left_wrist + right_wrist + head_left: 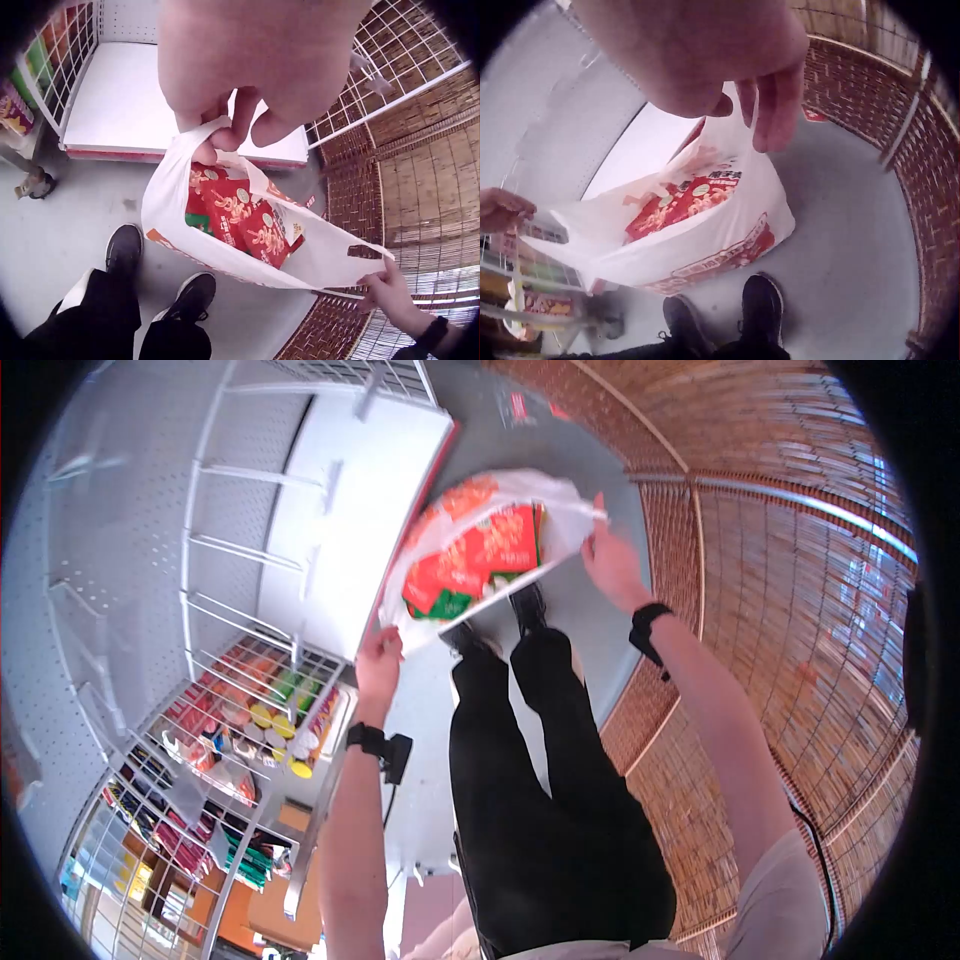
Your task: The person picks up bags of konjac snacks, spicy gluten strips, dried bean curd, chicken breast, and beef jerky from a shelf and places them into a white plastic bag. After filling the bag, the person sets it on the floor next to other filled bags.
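The bag (470,550) of red packets (240,217) hangs open above the floor (590,610), long axis running 7 to 1 o'clock, left hand (378,660) pinching one handle, right hand (610,560) pinching the other, equally near.

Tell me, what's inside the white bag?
Inside the white plastic bag lie red snack packets and one green packet. Whatever is beneath them is covered. The left hand and right hand hold the handles.
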